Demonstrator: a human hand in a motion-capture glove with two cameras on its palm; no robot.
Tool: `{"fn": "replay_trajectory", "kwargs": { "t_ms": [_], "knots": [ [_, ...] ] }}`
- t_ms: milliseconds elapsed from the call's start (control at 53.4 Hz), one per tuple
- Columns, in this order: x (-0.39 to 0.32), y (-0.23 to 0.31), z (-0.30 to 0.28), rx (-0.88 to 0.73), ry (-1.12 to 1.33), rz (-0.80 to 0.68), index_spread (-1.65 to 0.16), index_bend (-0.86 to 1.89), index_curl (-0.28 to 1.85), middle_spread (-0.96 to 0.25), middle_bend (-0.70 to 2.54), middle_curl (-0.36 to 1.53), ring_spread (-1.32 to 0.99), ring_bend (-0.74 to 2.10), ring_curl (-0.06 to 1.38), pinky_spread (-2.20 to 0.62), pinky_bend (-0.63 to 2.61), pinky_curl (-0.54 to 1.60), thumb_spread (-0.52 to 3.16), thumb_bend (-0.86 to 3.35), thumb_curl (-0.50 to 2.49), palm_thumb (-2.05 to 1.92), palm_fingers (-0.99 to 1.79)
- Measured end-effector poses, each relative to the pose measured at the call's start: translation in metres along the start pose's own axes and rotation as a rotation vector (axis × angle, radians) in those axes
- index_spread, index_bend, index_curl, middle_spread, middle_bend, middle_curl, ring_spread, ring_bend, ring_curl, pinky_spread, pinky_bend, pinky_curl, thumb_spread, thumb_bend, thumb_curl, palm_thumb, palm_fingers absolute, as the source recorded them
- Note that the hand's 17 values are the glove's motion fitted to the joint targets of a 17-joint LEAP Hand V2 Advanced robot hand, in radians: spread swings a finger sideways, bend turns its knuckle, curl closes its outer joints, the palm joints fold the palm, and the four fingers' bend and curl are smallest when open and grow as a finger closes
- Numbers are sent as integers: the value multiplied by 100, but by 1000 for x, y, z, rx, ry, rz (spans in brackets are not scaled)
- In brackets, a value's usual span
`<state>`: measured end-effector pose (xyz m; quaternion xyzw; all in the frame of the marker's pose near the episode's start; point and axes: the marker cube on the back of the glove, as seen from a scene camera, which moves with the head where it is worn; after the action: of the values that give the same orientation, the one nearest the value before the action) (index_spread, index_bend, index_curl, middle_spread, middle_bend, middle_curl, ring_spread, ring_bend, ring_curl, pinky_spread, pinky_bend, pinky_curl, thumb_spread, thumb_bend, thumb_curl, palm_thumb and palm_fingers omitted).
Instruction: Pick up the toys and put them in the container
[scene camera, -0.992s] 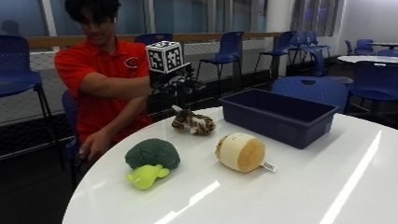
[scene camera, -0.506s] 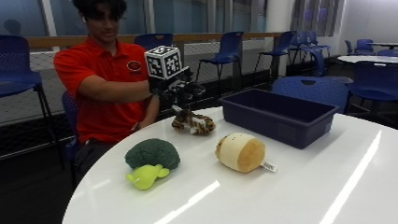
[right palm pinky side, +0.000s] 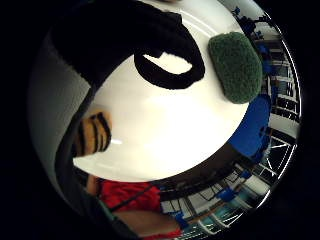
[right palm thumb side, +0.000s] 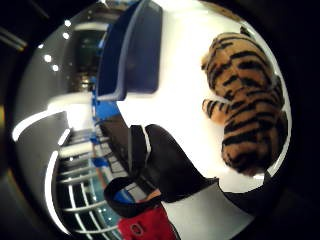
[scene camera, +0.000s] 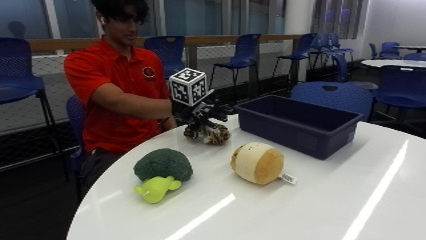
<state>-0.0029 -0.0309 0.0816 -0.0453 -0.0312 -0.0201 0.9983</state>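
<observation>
Outside view: gloved right hand (scene camera: 203, 114) hangs directly over tiger toy (scene camera: 208, 133), which lies on counter (scene camera: 319, 200) at the near-person edge. Fingers spread and pointing down toward the toy, not closed on anything; thumb-side palm view shows tiger close below the palm, still lying on the white top, no finger wrapped round it. Judged: hand is wide, holding nothing.

Key relation: tiger sits straight under the hand, so next move calls for a short drop only, no sideways reach. Its long axis appears, from thumb-side palm view, to run roughly parallel to the long wall of blue container (scene camera: 299, 124), and across the person's forearm line; hard to confirm from outside view, where the hand covers part of it. Container lies just beyond the hand, away from the person, near the tiger but not touching. Broccoli toy (scene camera: 162, 172) and round tan toy (scene camera: 257, 162) lie further out from the hand, toward camera, well apart from it. Bare hand not in view; right is the only hand near.

Vs. earlier frames: hand was higher and further back toward the person's chest; has since come forward and down over the tiger. All three toys and container in same spots. Nothing in container yet as far as visible; task at first pick, approx.
</observation>
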Motion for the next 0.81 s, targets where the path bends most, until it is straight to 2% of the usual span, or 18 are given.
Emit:
{"fn": "replay_trajectory", "kwargs": {
  "t_ms": [225,356,487,637,768,786,805],
  "knots": [
    [-3,-12,21,9,21,0,-33,10,18,-5,8,19,1,15,13,10,118,45,113,-6,18,-7,-27],
    [-1,-19,38,-65,52,6,-33,7,16,-1,6,17,3,15,14,10,130,46,112,-4,20,-3,-34],
    [-4,-24,46,-68,118,12,-33,8,15,1,8,15,4,18,15,8,131,45,112,-2,22,0,-31],
    [-4,-26,47,-72,181,24,-36,12,16,-1,11,15,4,34,21,4,122,42,118,1,26,10,-13],
    [-3,-27,46,-53,190,17,-39,17,18,-5,15,16,-8,67,30,-4,107,36,124,3,30,17,5],
    [-3,-27,46,-49,190,19,-39,15,18,-4,14,16,-7,63,28,-4,109,37,124,3,30,17,0],
    [-3,-27,46,-44,191,21,-40,19,19,-6,16,17,-12,73,32,-7,105,36,126,4,30,19,10]
  ]
}}
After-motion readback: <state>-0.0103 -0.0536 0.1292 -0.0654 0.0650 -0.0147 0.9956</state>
